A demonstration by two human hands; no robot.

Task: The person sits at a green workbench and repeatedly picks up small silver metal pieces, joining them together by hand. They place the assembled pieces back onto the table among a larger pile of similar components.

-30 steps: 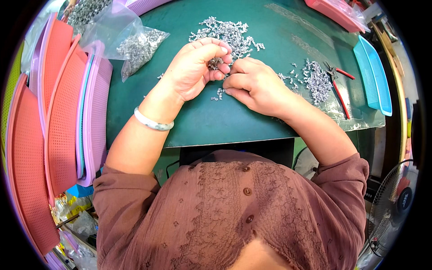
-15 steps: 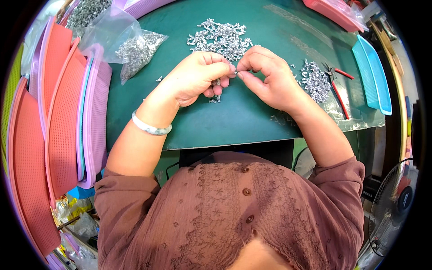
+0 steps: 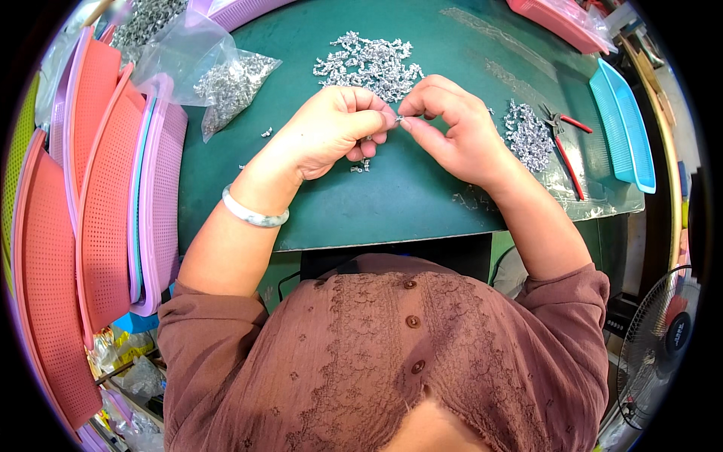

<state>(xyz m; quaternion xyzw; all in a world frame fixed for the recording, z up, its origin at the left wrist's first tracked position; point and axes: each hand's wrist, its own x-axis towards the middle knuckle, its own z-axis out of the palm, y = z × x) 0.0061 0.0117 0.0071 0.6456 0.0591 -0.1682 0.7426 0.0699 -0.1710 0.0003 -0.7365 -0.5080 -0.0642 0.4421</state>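
Note:
My left hand (image 3: 335,128) and my right hand (image 3: 452,128) meet over the green table. Between their pinched fingertips is a small silvery metal piece (image 3: 399,119), too tiny to make out in detail. Curled lower fingers of my left hand partly cover more bits like it; a few loose pieces (image 3: 360,167) lie just beneath. Beyond both hands spreads a heap of small silvery metal parts (image 3: 367,64). A smaller heap of shiny metal parts (image 3: 529,137) lies to the right of my right hand.
Red-handled pliers (image 3: 570,162) lie open beside the right heap, near a blue plastic basket (image 3: 621,124). A clear bag of metal parts (image 3: 233,90) rests at the back left. Stacked pink and purple baskets (image 3: 105,203) line the left side. A fan (image 3: 666,331) stands at lower right.
My fingertips have shifted very slightly to the right, and the small metal piece between them shows more plainly. The heaps, pliers and baskets have stayed put.

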